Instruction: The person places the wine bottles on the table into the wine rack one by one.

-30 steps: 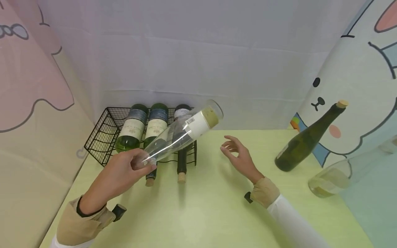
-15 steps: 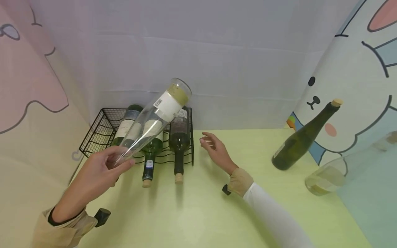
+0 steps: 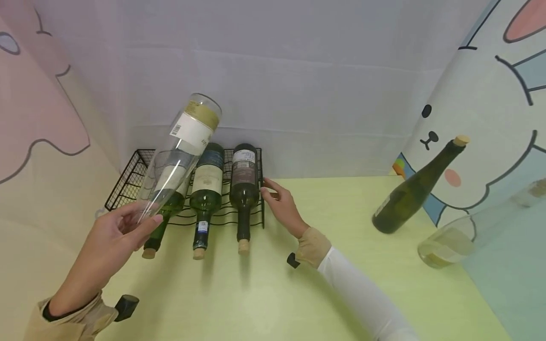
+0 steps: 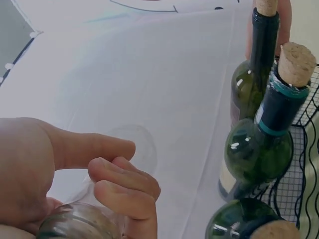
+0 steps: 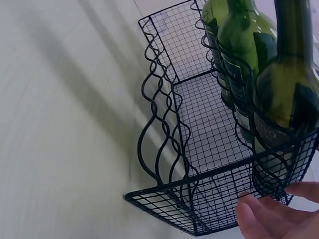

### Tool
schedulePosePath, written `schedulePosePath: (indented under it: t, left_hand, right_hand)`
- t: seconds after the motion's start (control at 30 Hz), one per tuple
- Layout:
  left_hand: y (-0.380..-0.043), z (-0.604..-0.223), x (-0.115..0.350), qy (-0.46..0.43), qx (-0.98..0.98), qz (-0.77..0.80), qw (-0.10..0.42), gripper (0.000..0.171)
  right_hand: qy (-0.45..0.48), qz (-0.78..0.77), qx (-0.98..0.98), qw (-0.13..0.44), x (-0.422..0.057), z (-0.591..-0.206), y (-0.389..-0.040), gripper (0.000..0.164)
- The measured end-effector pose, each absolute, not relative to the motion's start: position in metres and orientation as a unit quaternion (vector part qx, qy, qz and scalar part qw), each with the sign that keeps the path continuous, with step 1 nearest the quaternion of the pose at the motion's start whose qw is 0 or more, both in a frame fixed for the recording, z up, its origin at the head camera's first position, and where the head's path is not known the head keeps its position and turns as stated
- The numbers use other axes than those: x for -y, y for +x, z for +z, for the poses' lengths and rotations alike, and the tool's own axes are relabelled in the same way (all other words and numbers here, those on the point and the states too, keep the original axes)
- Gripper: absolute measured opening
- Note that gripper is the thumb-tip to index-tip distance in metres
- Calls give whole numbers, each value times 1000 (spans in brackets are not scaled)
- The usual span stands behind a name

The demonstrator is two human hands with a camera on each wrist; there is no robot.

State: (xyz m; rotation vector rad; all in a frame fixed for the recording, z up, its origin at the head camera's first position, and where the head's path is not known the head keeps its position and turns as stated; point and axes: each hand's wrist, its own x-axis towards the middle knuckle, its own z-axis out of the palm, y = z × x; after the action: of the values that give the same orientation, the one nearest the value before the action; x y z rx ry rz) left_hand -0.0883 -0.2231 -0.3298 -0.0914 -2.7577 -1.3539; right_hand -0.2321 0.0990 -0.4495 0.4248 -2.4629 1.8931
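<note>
Swung leftward to the frame's left-centre, the clear bottle, neck pinched by the left hand, is likely slippery and fragile, best held there, while the right hand lies relaxed against the rack.

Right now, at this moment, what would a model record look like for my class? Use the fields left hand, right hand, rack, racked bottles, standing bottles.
Left hand: grips a clear bottle at the neck end, tilted, base up
Right hand: fingertips at the rack's right end, seemingly touching
Rack: black wire, wavy rails, on the table
Racked bottles: three, corked, necks toward the person
Standing bottles: one dark green, one clear, both right of the rack
</note>
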Motion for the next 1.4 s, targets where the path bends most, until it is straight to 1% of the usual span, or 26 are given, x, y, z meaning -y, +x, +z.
schedulePosePath:
  t: [0.13, 0.23, 0.4, 0.47, 0.63, 0.77, 0.9, 1.1, 1.4]
  left_hand:
    - [-88, -334, 231, -17, 885, -464, 38, 52]
    - [-89, -337, 239, 6, 882, -470, 35, 58]
    - [-90, -339, 257, 34, 883, -468, 34, 64]
    - [-91, -340, 263, 37, 883, -467, 35, 65]
    - [-92, -344, 272, 47, 887, -459, 35, 64]
    - [-92, -348, 278, 65, 895, -440, 35, 64]
    - [-95, -359, 284, 82, 892, -444, 28, 59]
    - [-98, -376, 294, 98, 885, -455, 5, 65]
    - [-100, -391, 302, 96, 904, -416, -13, 65]
  right_hand:
    - [132, 610, 781, 2, -100, -449, -234, 52]
    - [133, 612, 780, -2, -101, -446, -234, 50]
    - [135, 602, 787, -8, -100, -424, -221, 48]
    - [133, 601, 788, -10, -101, -426, -222, 49]
    - [127, 611, 782, -4, -101, -450, -236, 51]
    - [126, 612, 781, -1, -101, -451, -236, 51]
    - [124, 608, 784, -1, -102, -451, -235, 51]
    - [124, 613, 780, -2, -102, -451, -235, 51]
    - [116, 611, 783, 7, -99, -452, -235, 50]
